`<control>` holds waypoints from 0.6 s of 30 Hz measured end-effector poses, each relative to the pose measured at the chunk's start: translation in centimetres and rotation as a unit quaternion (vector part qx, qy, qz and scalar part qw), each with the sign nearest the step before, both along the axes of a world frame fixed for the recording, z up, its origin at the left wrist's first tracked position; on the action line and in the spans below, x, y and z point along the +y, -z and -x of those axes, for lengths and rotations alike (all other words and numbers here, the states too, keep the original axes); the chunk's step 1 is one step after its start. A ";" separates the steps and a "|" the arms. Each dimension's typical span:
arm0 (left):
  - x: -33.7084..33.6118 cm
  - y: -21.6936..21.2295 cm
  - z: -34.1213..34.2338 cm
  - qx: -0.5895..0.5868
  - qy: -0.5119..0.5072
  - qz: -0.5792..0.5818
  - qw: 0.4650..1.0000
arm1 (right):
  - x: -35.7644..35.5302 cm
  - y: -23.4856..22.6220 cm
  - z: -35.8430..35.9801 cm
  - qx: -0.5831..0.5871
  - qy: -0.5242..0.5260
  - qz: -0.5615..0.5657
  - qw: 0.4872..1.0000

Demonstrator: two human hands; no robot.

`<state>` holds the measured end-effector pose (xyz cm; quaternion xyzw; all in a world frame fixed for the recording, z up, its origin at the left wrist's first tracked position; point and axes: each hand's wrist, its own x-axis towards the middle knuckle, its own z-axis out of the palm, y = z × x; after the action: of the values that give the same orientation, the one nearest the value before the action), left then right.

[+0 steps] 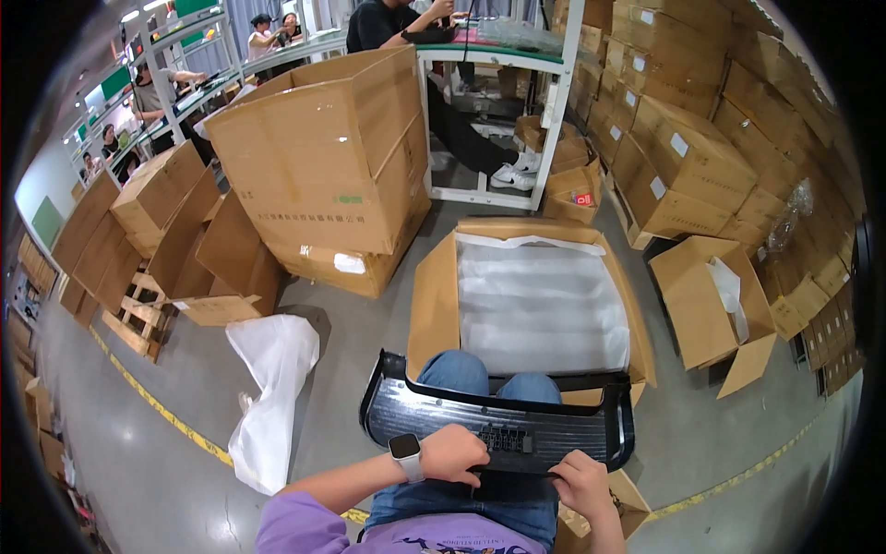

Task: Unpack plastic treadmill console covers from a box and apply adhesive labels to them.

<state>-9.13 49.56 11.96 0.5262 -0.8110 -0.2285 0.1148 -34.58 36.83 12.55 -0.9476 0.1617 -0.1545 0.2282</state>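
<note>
A long black plastic panel (406, 412) with raised, curved ends and a ribbed face lies across my lap. Slots and a small block show near its middle. My left hand (452, 453), below a wrist with a watch, is closed at the panel's near edge, left of the slots. My right hand (582, 482) pinches the same edge further right. Both hands' fingertips are partly hidden. Just beyond my knees stands an open carton (432, 309), holding parts in white foam wrapping (540, 309).
A crumpled white foam sheet (273, 397) lies on the floor at left. Tall cartons (318, 175) stand at far left, stacked boxes (683, 157) at right. An open carton (706, 305) sits right. A person (392, 23) works at a bench (489, 196) ahead.
</note>
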 end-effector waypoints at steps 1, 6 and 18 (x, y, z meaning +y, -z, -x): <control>-0.1 0.1 0.0 -0.005 0.002 0.005 1.000 | -0.2 -0.7 -0.1 -0.005 0.002 0.005 1.000; -0.9 -4.5 -2.6 -0.040 -0.030 0.123 0.991 | -1.6 -5.7 -2.6 -0.113 0.031 0.148 0.982; -10.7 -24.7 -27.5 -0.410 -0.347 0.333 0.775 | -0.7 8.5 -1.9 -0.074 0.302 -0.001 0.951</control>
<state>18.42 38.91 36.66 0.7445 -0.5692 0.3486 0.0110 -32.70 36.11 4.06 -0.8404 0.4230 -0.2853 0.1829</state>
